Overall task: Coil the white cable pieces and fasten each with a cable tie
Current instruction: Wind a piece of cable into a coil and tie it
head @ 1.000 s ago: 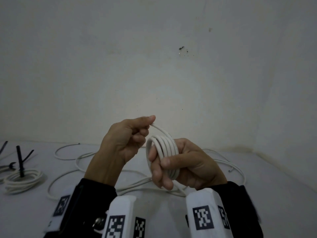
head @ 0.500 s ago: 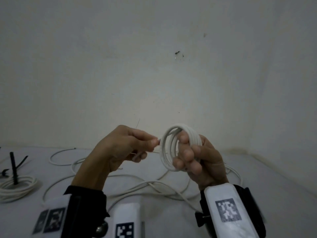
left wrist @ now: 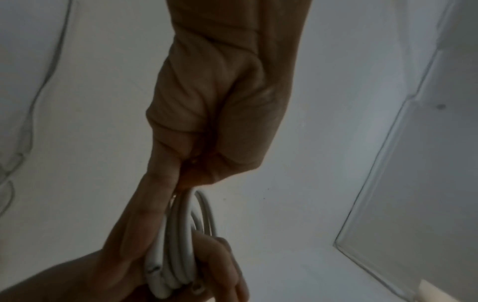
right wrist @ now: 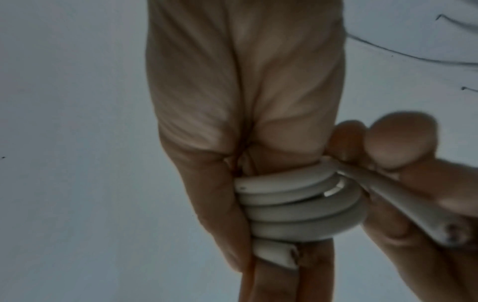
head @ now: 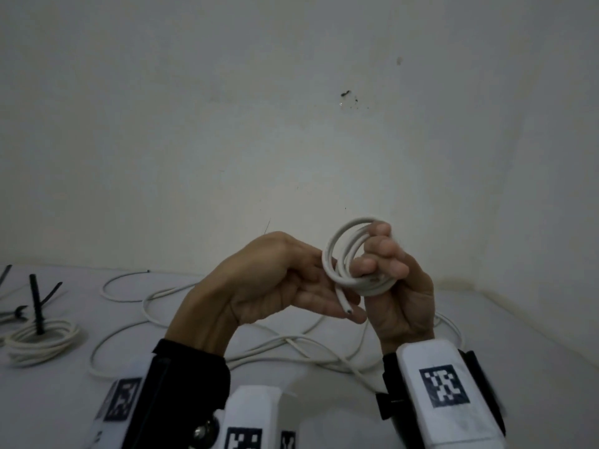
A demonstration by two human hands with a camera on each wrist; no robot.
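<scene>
My right hand point(head: 377, 265) grips a small coil of white cable point(head: 337, 254) held up in front of the wall, fingers curled through its several loops. The coil's free cut end point(head: 347, 307) sticks down and left out of the loops. My left hand point(head: 340, 303) reaches in from the left, and the end lies across its fingers. In the right wrist view the left thumb point(right wrist: 401, 141) presses that end point(right wrist: 439, 228) against the fingers, beside the stacked loops point(right wrist: 297, 212). The left wrist view shows the coil point(left wrist: 181, 245) edge-on between both hands.
A finished white coil point(head: 42, 340) with a black tie point(head: 35, 303) stands on the table at far left, more black ties point(head: 9, 312) beside it. Loose white cables point(head: 259, 345) sprawl across the table below my hands. The wall is close behind.
The last stretch of cable has been wound onto the coil, leaving a short end. My right hand rose and turned the coil toward me; my left hand moved in under it.
</scene>
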